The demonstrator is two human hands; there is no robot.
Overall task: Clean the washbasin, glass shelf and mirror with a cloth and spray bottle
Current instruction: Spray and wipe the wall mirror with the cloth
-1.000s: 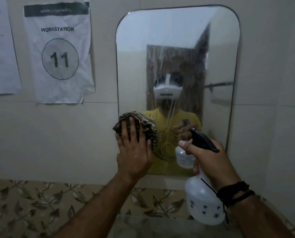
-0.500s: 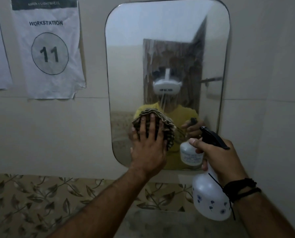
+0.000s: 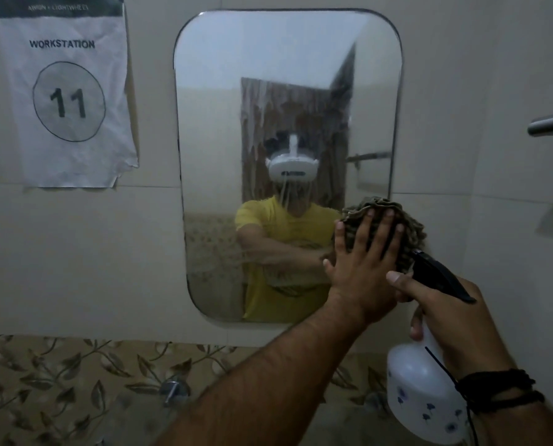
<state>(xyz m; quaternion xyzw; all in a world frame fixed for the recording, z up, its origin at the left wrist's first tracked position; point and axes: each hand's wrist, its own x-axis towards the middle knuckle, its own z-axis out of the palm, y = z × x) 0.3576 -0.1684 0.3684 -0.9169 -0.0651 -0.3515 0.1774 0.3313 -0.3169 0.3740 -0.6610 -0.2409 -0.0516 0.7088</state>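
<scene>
Bare forearms, black cord bracelets [image 3: 500,389] on right wrist, yellow T-shirt [image 3: 281,226] reflected

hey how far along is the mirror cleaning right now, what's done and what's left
Done: the mirror is already sprayed; wet streaks run down its middle. In hand: the left hand presses the cloth flat against the lower right of the glass, while the right hand grips the spray bottle. Left: the streaked centre and upper glass. The washbasin and shelf can't be judged from here.

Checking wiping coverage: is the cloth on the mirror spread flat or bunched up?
Bunched up: the cloth shows ruffled folds around the flat fingers of the left hand pressing it to the mirror.
</scene>
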